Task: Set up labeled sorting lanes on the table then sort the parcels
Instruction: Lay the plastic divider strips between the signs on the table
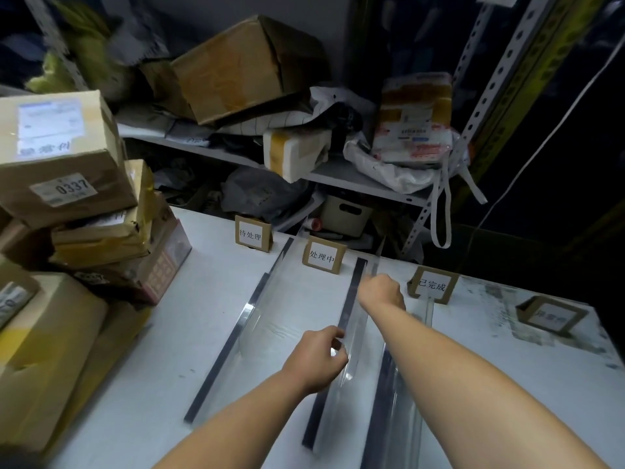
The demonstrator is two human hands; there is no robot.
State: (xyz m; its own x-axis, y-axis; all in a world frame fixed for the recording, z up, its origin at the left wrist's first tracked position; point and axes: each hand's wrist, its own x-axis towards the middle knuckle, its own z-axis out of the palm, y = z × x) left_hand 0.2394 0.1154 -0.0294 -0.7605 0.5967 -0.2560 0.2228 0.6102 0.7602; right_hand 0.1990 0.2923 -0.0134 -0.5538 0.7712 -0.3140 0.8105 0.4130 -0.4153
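Note:
Three clear plastic dividers with dark base strips lie lengthwise on the white table. My left hand pinches the upper edge of the middle divider near its midpoint. My right hand grips the same divider at its far end. The left divider and the right divider lie untouched. Cardboard label stands line the far edge: one, a second, a third and a fourth. Cardboard parcels are stacked at the table's left.
Behind the table a metal shelf holds a tilted brown box, white wrapped packets and plastic bags. A perforated steel upright rises at the right. Dark floor lies beyond the table's right end.

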